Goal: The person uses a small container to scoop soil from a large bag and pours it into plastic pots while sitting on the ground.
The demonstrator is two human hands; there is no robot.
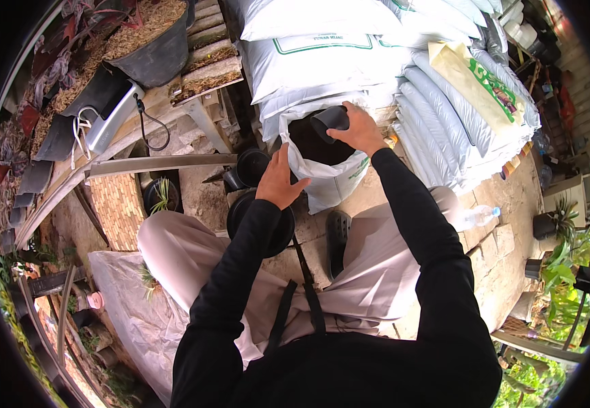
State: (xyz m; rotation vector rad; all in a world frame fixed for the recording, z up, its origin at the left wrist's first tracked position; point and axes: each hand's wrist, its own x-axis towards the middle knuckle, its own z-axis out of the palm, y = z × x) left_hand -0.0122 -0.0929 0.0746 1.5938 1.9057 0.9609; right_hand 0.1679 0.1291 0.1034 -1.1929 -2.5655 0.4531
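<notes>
A white woven sack (pixel 325 188) stands upright on the ground before me, its mouth folded open around dark soil (pixel 320 150). In my right hand (pixel 362 131) is a small black plastic pot (pixel 331 122), tilted over the soil inside the sack's mouth. My left hand (pixel 280 179) is by the sack's left rim, thumb spread from the fingers, with nothing seen in its grasp; whether the fingertips touch the rim I cannot tell. Below that forearm sits a larger round black pot (pixel 238 217), partly hidden by the sleeve. Another black pot (pixel 254 167) stands just beyond it.
Stacked white filled bags (pixel 320 66) rise behind the sack, with more bags (pixel 437 112) to the right. A slatted wooden bench (pixel 208 76) and a power strip (pixel 114 120) are at left. A plastic bottle (pixel 481 215) lies by my right knee. A clear plastic sheet (pixel 131 306) lies at left.
</notes>
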